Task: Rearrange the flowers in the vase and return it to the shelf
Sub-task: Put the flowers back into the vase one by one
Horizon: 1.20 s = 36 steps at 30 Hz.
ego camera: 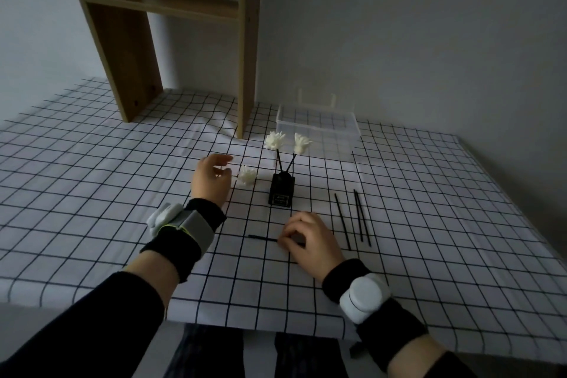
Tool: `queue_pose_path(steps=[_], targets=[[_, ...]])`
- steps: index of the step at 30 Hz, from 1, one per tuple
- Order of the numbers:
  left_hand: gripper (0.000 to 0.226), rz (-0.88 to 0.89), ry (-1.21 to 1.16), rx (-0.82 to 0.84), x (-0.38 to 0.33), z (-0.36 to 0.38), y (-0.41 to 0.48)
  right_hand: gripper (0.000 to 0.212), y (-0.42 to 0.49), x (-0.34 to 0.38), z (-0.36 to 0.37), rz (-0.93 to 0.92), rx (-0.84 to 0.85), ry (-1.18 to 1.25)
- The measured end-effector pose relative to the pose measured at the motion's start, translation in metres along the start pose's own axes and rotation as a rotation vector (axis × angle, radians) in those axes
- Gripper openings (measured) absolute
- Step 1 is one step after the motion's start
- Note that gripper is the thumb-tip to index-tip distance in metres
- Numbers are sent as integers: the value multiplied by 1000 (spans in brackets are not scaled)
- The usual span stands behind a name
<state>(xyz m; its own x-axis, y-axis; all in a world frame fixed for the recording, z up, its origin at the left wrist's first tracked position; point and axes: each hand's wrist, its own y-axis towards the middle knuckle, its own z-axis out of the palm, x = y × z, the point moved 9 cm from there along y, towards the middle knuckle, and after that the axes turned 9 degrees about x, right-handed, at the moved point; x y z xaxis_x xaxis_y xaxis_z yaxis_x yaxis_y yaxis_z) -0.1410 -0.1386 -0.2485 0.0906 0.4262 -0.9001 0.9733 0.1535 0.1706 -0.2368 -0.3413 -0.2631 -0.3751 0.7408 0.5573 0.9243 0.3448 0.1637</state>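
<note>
A small black square vase (281,192) stands on the checked tablecloth, holding two white flowers (274,140) on black stems. A third white flower head (247,175) lies on the cloth left of the vase. My left hand (211,179) hovers just left of that flower head, fingers spread, touching nothing. My right hand (310,238) rests in front of the vase, fingertips pinched on a black stick (262,237) that lies flat and points left. Three more black sticks (356,218) lie to the right of the vase.
A wooden shelf unit (171,24) stands at the back left of the table. A clear plastic box (319,124) sits behind the vase. The table's front edge (245,327) is close to my body.
</note>
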Motion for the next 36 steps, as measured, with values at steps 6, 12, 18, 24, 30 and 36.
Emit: queue_pose_path(steps=[6, 12, 18, 24, 30, 36], targets=[[46, 59, 189, 267, 3, 34, 8, 12, 0, 2, -5, -9, -37, 48], [36, 110, 332, 304, -6, 50, 7, 11, 0, -4, -9, 23, -65, 87], [21, -5, 131, 211, 4, 32, -17, 9, -1, -11, -11, 46, -133, 157], [24, -278, -639, 308, 16, 50, -54, 5, -5, -18, -18, 74, -225, 211], [12, -314, -931, 339, 14, 64, -70, 6, -8, -13, -20, 36, -251, 199], [18, -280, -976, 363, 15, 63, -70, 5, -12, -4, -28, -43, -316, 150]])
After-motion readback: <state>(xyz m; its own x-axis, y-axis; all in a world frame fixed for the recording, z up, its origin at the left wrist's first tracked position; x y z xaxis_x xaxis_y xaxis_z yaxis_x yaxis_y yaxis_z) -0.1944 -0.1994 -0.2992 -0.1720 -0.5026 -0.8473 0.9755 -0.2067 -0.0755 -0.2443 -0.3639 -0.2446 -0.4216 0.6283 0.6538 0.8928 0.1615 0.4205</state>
